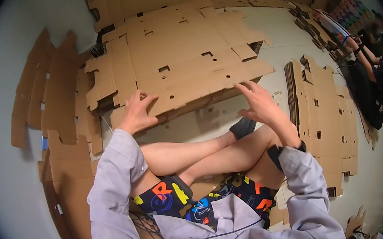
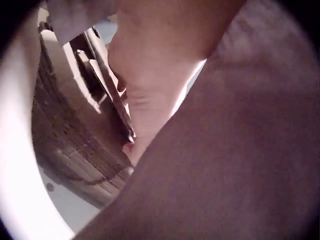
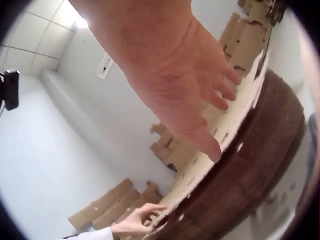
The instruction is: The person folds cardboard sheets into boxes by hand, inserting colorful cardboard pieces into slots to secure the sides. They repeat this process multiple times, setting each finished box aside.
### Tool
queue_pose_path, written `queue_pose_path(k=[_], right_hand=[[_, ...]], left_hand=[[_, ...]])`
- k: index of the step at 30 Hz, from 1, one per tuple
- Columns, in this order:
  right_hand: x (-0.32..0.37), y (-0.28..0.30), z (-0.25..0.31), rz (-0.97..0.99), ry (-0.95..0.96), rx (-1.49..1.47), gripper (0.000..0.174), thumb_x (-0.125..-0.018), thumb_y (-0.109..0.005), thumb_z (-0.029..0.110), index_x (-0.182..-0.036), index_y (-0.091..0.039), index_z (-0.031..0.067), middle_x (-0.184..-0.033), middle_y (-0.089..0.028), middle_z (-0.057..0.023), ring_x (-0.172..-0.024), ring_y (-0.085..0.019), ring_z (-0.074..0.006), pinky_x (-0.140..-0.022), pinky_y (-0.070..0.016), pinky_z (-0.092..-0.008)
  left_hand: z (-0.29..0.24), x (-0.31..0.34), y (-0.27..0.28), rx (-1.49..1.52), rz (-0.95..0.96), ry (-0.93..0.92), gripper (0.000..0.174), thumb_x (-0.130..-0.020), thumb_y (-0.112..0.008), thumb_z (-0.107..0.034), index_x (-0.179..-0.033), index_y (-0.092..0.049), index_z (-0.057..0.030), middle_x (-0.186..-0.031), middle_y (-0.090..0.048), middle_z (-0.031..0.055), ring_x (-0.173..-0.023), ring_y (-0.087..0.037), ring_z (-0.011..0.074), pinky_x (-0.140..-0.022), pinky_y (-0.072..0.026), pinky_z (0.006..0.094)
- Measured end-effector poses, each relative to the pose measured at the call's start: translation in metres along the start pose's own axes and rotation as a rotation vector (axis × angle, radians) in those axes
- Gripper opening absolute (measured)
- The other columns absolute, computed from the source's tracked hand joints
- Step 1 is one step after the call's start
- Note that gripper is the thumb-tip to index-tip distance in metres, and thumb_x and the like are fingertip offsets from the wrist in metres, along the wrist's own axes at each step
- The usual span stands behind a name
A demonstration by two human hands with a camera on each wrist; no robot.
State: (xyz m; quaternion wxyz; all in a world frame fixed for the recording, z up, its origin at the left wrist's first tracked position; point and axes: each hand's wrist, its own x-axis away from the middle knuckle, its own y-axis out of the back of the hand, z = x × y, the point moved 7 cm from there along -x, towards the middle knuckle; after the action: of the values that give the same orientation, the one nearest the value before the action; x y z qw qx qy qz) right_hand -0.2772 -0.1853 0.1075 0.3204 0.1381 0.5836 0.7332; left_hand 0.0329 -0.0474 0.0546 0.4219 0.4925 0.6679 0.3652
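Observation:
A broad flat sheet of brown cardboard [image 1: 181,79], with slots and punched holes, lies on top of a stack in front of me. My left hand [image 1: 138,113] holds its near edge towards the left corner, fingers bent over the top and thumb lower at the front. Near the right corner of the same edge is my right hand [image 1: 262,103], its fingers extended over the sheet. In the right wrist view the right thumb [image 3: 207,147] lies right at the sheet's rim, with the other fingers spread above. A sleeve and forearm hide much of the left wrist view.
More cut cardboard leans along the left wall [image 1: 59,88]. A stack of cardboard [image 1: 326,116] stands to my right. My crossed legs [image 1: 206,158] are close below the near edge. At the far right another person [image 1: 370,64] handles something. Small round bits lie on the floor.

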Motion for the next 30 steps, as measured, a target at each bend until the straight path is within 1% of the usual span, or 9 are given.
queue_pose_path(k=[6, 9, 10, 11, 15, 21, 24, 27, 30], right_hand=[[-0.061, -0.017, -0.039, -0.305, 0.036, 0.303, 0.05, -0.071, -0.068, 0.013, -0.119, -0.054, 0.0119, -0.117, -0.055, -0.0125, -0.113, -0.05, -0.0293, -0.094, -0.0391, -0.0451], [-0.083, -0.026, -0.065, -0.311, 0.007, 0.334, 0.036, -0.076, -0.062, 0.014, -0.112, -0.058, 0.0128, -0.109, -0.06, -0.009, -0.106, -0.054, -0.0282, -0.089, -0.0405, -0.0466], [-0.092, -0.026, -0.067, -0.302, 0.001, 0.35, 0.032, -0.078, -0.059, 0.014, -0.11, -0.06, 0.0133, -0.106, -0.061, -0.0078, -0.104, -0.055, -0.028, -0.088, -0.0405, -0.0471], [-0.099, -0.024, -0.066, -0.356, 0.033, 0.357, 0.021, -0.08, -0.055, 0.016, -0.099, -0.065, 0.0151, -0.097, -0.064, -0.0073, -0.099, -0.058, -0.027, -0.091, -0.0398, -0.0483], [-0.13, 0.007, -0.051, -0.434, 0.089, 0.54, 0.009, -0.078, -0.058, 0.018, -0.079, -0.066, 0.0136, -0.09, -0.065, -0.0052, -0.095, -0.059, -0.0252, -0.097, -0.0381, -0.0495], [-0.108, 0.085, 0.02, -0.79, 0.314, 0.517, 0.007, -0.077, -0.058, 0.015, -0.075, -0.064, 0.0132, -0.083, -0.063, -0.0033, -0.089, -0.059, -0.0231, -0.095, -0.0387, -0.0446], [-0.074, 0.095, 0.045, -0.696, 0.306, 0.447, 0.004, -0.075, -0.058, 0.014, -0.076, -0.063, 0.0129, -0.082, -0.062, -0.0034, -0.087, -0.058, -0.0222, -0.092, -0.0398, -0.0416], [-0.036, 0.095, 0.047, -0.491, 0.212, 0.429, 0.005, -0.072, -0.063, 0.012, -0.076, -0.062, 0.0105, -0.08, -0.06, -0.0045, -0.086, -0.058, -0.0241, -0.087, -0.0411, -0.0404], [-0.009, 0.067, 0.041, -0.253, 0.15, 0.398, 0.009, -0.074, -0.066, 0.014, -0.081, -0.064, 0.008, -0.079, -0.062, -0.0065, -0.086, -0.059, -0.0265, -0.088, -0.0413, -0.0405]], left_hand=[[-0.022, -0.009, 0.046, -0.025, -0.119, -0.003, 0.057, -0.058, -0.066, -0.017, -0.115, -0.062, -0.01, -0.111, -0.051, 0.0151, -0.105, -0.049, 0.0324, -0.091, -0.0373, 0.0396], [-0.018, -0.012, 0.036, -0.093, -0.107, 0.039, 0.059, -0.06, -0.07, -0.027, -0.117, -0.062, -0.0124, -0.109, -0.051, 0.0165, -0.105, -0.049, 0.0327, -0.089, -0.0364, 0.0442], [-0.02, -0.014, 0.032, -0.143, -0.009, 0.148, 0.064, -0.065, -0.073, -0.037, -0.123, -0.058, -0.0147, -0.11, -0.051, 0.018, -0.106, -0.049, 0.0333, -0.092, -0.0358, 0.0445], [-0.009, -0.015, 0.022, -0.131, 0.025, 0.201, 0.065, -0.067, -0.073, -0.04, -0.125, -0.057, -0.0159, -0.11, -0.051, 0.0181, -0.107, -0.049, 0.0336, -0.093, -0.0353, 0.0443], [0.018, -0.025, 0.006, 0.011, 0.037, 0.303, 0.065, -0.073, -0.072, -0.04, -0.131, -0.052, -0.0188, -0.111, -0.05, 0.0186, -0.109, -0.048, 0.034, -0.097, -0.0338, 0.0442], [-0.004, -0.003, 0.019, -0.009, -0.04, 0.199, 0.065, -0.07, -0.075, -0.029, -0.129, -0.053, -0.0147, -0.113, -0.05, 0.0149, -0.11, -0.047, 0.0327, -0.097, -0.0337, 0.0413], [-0.009, 0.019, 0.057, -0.025, -0.116, 0.046, 0.06, -0.066, -0.075, -0.012, -0.123, -0.057, -0.0094, -0.105, -0.055, 0.0136, -0.098, -0.055, 0.0319, -0.088, -0.0434, 0.0389], [-0.025, 0.033, 0.107, 0.234, -0.159, -0.021, 0.052, -0.062, -0.067, -0.002, -0.113, -0.061, -0.0055, -0.096, -0.059, 0.016, -0.087, -0.06, 0.0327, -0.082, -0.048, 0.0373], [-0.037, 0.035, 0.114, 0.208, 0.065, -0.001, 0.047, -0.064, -0.068, -0.003, -0.111, -0.063, -0.0056, -0.094, -0.061, 0.0159, -0.088, -0.06, 0.0321, -0.082, -0.0477, 0.0371]])
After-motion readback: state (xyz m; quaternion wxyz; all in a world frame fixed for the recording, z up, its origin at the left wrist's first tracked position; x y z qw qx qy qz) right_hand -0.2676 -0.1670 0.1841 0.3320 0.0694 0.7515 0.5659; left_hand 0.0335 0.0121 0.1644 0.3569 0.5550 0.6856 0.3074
